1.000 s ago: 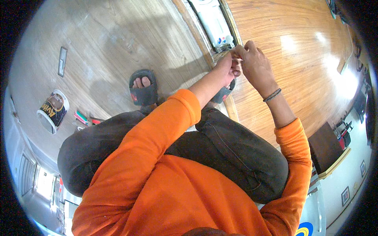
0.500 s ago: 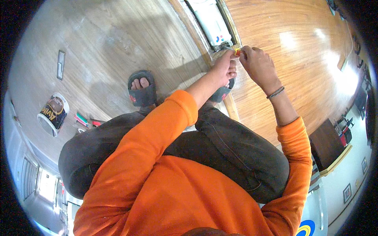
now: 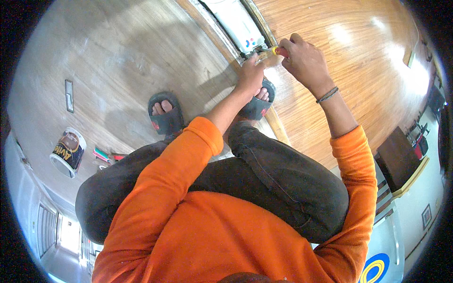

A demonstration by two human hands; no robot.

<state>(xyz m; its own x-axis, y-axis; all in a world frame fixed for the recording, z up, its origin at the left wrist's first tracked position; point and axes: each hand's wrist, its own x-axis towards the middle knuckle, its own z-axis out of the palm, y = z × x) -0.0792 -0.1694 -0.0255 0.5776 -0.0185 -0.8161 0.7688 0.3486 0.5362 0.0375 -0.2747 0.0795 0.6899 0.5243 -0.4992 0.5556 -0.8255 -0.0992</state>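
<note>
My right hand (image 3: 306, 62) is closed around a screwdriver (image 3: 279, 51) with a red handle and a yellow collar. Its shaft points left, toward the end of a long white casing (image 3: 238, 26) with small blue and red marks. That casing sits in a narrow slot at the top of the view. Just below its end, my left hand (image 3: 250, 74) has its fingers drawn together by a small dark fitting (image 3: 245, 55); what they pinch, if anything, is hidden. The screwdriver's tip is too small to make out.
Wooden strips (image 3: 207, 28) border the slot, between greyish boards and glossy orange-brown boards. My sandalled feet (image 3: 165, 113) stand close by. To the left are a tub (image 3: 69, 152), a flat metal plate (image 3: 69, 95) and some small coloured items (image 3: 101, 154). A dark brown box-like piece (image 3: 398, 160) stands far right.
My right hand has drawn away from the left, showing more of the screwdriver's handle and shaft. My left hand has turned and sits lower beside the fitting. The whole view has shifted slightly.
</note>
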